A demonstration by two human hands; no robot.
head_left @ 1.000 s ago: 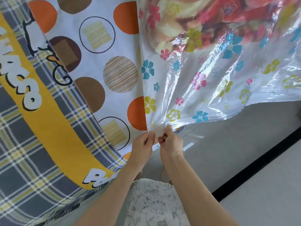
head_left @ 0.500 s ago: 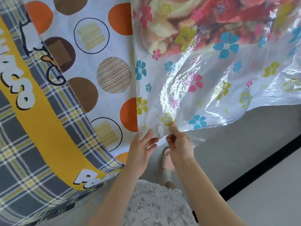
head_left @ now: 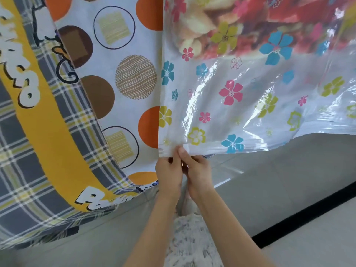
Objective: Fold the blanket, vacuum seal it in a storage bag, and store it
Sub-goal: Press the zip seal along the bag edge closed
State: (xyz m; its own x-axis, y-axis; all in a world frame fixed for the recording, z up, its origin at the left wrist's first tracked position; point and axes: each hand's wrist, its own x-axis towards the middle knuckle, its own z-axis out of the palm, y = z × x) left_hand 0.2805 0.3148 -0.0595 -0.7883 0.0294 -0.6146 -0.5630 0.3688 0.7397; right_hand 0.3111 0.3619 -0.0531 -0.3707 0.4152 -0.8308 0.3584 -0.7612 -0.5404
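Only a pale garment [head_left: 189,245] with a grey marbled, kinda speckly print is seen, down low. Forearms [head_left: 159,226] are left bare up to the left hand [head_left: 169,176] and right hand [head_left: 199,177].

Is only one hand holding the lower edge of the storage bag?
No, the left hand and the right hand both pinch the lower edge of the storage bag, side by side near its corner.

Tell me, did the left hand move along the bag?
Yes, a little. The left hand has slid right along the lower edge of the vacuum storage bag, farther from the nearest orange half-circle printed on the sheet.
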